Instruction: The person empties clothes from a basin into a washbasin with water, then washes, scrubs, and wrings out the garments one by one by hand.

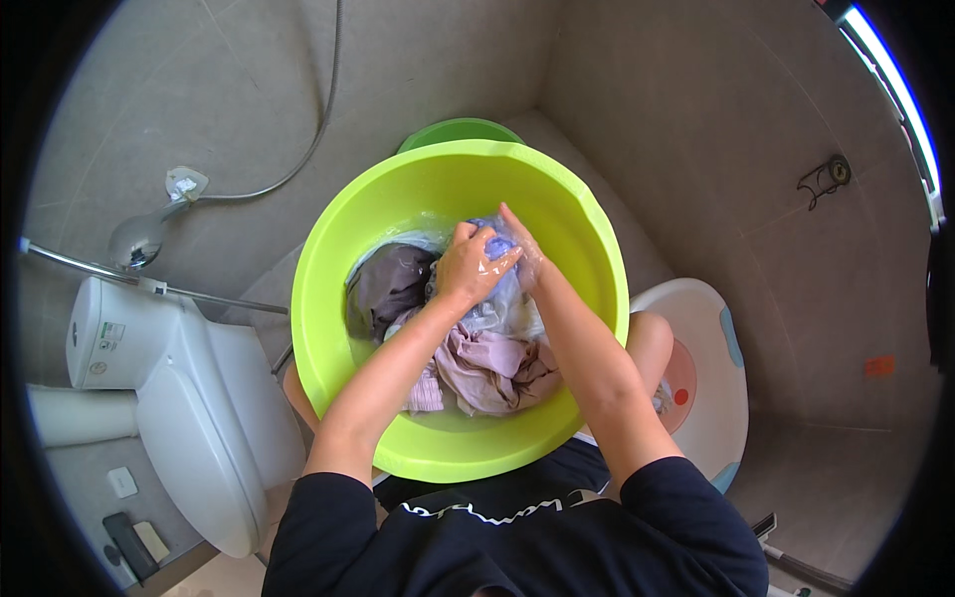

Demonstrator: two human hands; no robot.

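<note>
Inside a large lime-green tub (333,249), both hands meet over a wet bluish-violet cloth (496,245) with a shiny, partly see-through look. My left hand (472,265) curls its fingers round the cloth from the left. Against its right side presses my right hand (529,247), thumb raised and the other fingers mostly hidden. Pale translucent wet material (502,310) hangs below the hands. A dark grey-brown garment (390,287) lies bunched to the left. Nearer to me are a dusty-pink garment (497,368) and a pink striped piece (426,391), in shallow water.
A white toilet (204,438) stands at the left, beside a shower head (139,239) and a metal rail (229,301). Right of the tub sits a white basin (721,398) holding a pink one (686,370). Behind the tub, a green rim (463,130) shows.
</note>
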